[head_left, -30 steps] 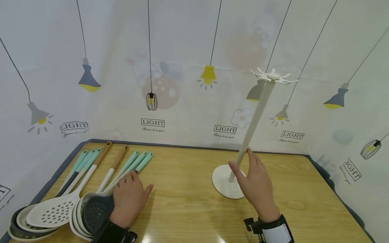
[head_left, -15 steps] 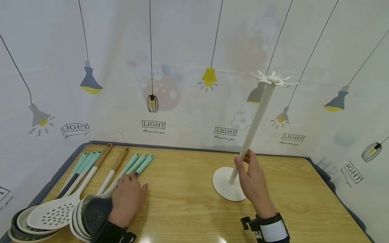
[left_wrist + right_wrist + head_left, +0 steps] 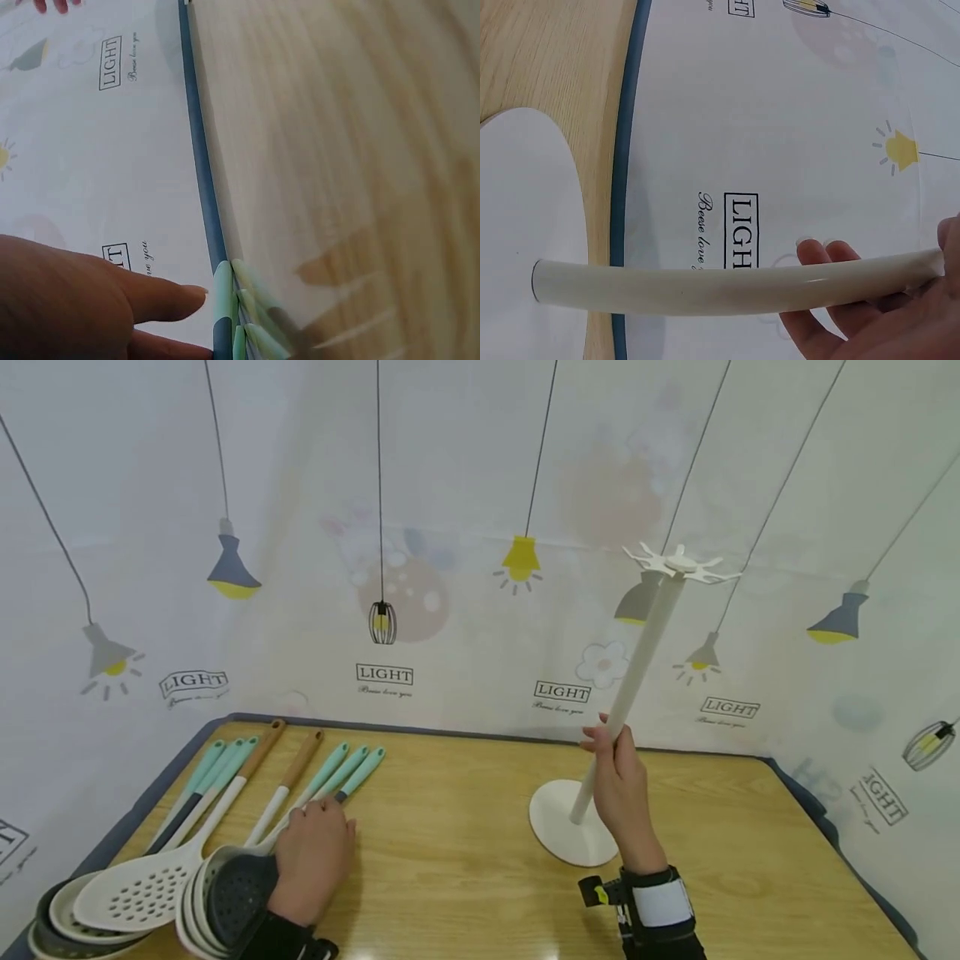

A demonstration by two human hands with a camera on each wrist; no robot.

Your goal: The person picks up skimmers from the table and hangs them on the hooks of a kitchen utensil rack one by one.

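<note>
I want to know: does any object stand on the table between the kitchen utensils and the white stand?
Apart from the left hand, which covers part of the right side of the kitchen utensils, nothing visible does: bare table reaches the white stand, whose pole the right hand holds.

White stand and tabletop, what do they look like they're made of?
White stand: likely plastic or painted metal; its pole looks smooth and softly shiny, without grain. Tabletop: wood or wood-effect laminate, showing streaky grain; bright reflections suggest a glossy finish.
</note>
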